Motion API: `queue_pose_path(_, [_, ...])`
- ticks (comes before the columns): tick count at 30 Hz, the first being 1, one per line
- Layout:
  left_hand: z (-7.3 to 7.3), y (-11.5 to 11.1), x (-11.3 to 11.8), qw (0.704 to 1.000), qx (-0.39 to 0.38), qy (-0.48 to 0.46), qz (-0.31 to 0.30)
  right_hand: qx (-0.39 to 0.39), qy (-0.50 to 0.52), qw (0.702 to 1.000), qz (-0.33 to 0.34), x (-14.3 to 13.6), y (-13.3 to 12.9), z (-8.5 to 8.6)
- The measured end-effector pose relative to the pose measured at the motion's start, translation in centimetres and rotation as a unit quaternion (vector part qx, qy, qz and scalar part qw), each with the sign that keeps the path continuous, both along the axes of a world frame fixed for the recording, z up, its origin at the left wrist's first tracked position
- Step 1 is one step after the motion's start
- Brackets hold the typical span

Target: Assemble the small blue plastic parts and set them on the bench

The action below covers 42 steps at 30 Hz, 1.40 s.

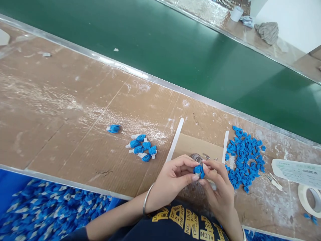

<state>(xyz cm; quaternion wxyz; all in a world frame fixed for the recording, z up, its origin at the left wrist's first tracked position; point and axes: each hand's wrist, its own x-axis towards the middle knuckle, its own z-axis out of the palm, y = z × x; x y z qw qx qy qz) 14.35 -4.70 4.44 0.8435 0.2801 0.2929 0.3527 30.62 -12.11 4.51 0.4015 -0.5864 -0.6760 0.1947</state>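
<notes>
My left hand (173, 179) and my right hand (218, 184) meet near the table's front edge. Between their fingertips they pinch a small blue piece (199, 171) with folded, petal-like parts. Just behind the fingers, a round metal item (196, 157) and small metal bits lie on a brown cardboard sheet (200, 144), partly hidden by my hands. Left of them sits a group of blue pieces with white tabs (146, 146), and one more such piece (114, 128) lies apart. A heap of small loose blue pieces (244, 157) spreads to the right of my right hand.
Two white strips (175, 139) (225, 146) flank the cardboard. Tweezers (274, 181), a tape roll (309, 200) and a labelled green-white sheet (296, 170) lie at the right. A green belt (150, 43) runs behind. Many blue and white pieces (50, 211) fill the lower left, below the table.
</notes>
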Motion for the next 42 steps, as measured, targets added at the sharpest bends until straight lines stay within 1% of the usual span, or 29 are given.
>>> queue_pose_path(1, [-0.1,0.0,0.0,1.000,0.001,0.007,0.008,0.010,-0.043,0.999,0.005,-0.2,-0.1,0.0])
queue_pose_path(3, [-0.2,0.0,0.2,1.000,0.002,0.017,0.024,0.023,-0.081,0.996,0.014,-0.6,-0.3,-0.1])
queue_pose_path(5, [-0.3,-0.1,0.2,0.999,0.015,0.031,0.038,0.025,-0.078,0.996,0.023,-1.1,-0.3,-0.1])
queue_pose_path(7, [-0.2,-0.1,0.2,0.997,0.042,0.052,0.038,0.018,-0.063,0.997,0.039,-1.2,-0.3,0.0])
queue_pose_path(9, [0.0,0.1,-0.3,0.993,0.085,0.079,0.021,-0.002,-0.061,0.996,0.066,-0.5,-0.3,0.2])
queue_pose_path(10, [0.1,0.4,-0.6,0.988,0.118,0.099,0.017,-0.010,-0.069,0.995,0.070,0.3,-0.3,0.2])
queue_pose_path(11, [0.2,0.8,-1.2,0.978,0.160,0.128,0.020,-0.013,-0.086,0.995,0.057,1.4,-0.3,0.1])
queue_pose_path(12, [0.2,1.3,-1.8,0.962,0.211,0.172,0.030,-0.010,-0.109,0.994,0.025,2.6,-0.3,-0.1])
queue_pose_path(13, [0.1,2.1,-2.6,0.935,0.266,0.231,0.051,-0.002,-0.137,0.990,-0.024,4.0,-0.4,-0.4])
queue_pose_path(14, [-0.1,3.0,-3.6,0.894,0.322,0.302,0.077,0.010,-0.163,0.983,-0.083,5.5,-0.4,-0.8])
queue_pose_path(15, [-0.3,4.1,-4.7,0.839,0.375,0.381,0.105,0.012,-0.189,0.973,-0.130,6.9,-0.5,-1.3])
queue_pose_path(16, [-0.6,5.2,-5.8,0.774,0.417,0.459,0.130,0.001,-0.209,0.966,-0.156,8.2,-0.5,-1.9])
queue_pose_path(18, [-1.4,7.6,-8.3,0.632,0.476,0.590,0.161,-0.034,-0.235,0.957,-0.166,10.1,-0.3,-2.9])
queue_pose_path(19, [-1.8,8.7,-9.6,0.578,0.486,0.636,0.161,-0.050,-0.245,0.955,-0.160,10.7,-0.2,-3.3])
queue_pose_path(20, [-2.1,9.7,-10.7,0.537,0.487,0.670,0.160,-0.060,-0.253,0.954,-0.153,11.1,0.0,-3.6])
queue_pose_path(21, [-2.4,10.5,-11.8,0.509,0.482,0.696,0.152,-0.066,-0.261,0.952,-0.146,11.2,0.2,-3.7])
queue_pose_path(22, [-2.6,11.2,-12.7,0.493,0.477,0.714,0.141,-0.070,-0.271,0.950,-0.140,11.2,0.4,-3.8])
queue_pose_path(23, [-2.7,11.7,-13.5,0.483,0.474,0.725,0.129,-0.068,-0.285,0.947,-0.136,11.1,0.6,-3.7])
queue_pose_path(25, [-2.8,12.0,-14.5,0.476,0.473,0.733,0.114,-0.056,-0.319,0.937,-0.131,10.8,0.8,-3.4])
queue_pose_path(27, [-2.7,11.6,-15.0,0.476,0.481,0.727,0.115,-0.026,-0.360,0.923,-0.131,10.5,0.7,-3.1])
queue_pose_path(29, [-2.5,10.7,-14.9,0.484,0.497,0.712,0.105,0.010,-0.382,0.915,-0.125,10.3,0.3,-2.9])
queue_pose_path(30, [-2.4,10.2,-14.8,0.493,0.511,0.698,0.098,0.024,-0.385,0.915,-0.119,10.1,0.0,-2.9])
queue_pose_path(31, [-2.4,9.8,-14.7,0.507,0.525,0.678,0.087,0.033,-0.385,0.915,-0.114,10.1,-0.4,-3.0])
queue_pose_path(33, [-2.5,9.0,-14.5,0.551,0.543,0.630,0.058,0.051,-0.377,0.918,-0.108,10.0,-1.1,-3.3])
queue_pose_path(35, [-2.6,8.6,-14.4,0.599,0.537,0.594,0.030,0.068,-0.372,0.920,-0.105,10.0,-1.7,-3.8])
queue_pose_path(37, [-2.6,8.6,-14.3,0.637,0.516,0.572,-0.009,0.080,-0.374,0.919,-0.095,10.0,-2.2,-4.2])
queue_pose_path(40, [-2.3,9.4,-13.9,0.680,0.476,0.553,-0.069,0.075,-0.374,0.921,-0.080,9.9,-2.5,-4.5])
queue_pose_path(42, [-2.1,10.1,-13.6,0.700,0.441,0.552,-0.106,0.070,-0.364,0.925,-0.083,9.9,-2.4,-4.5])
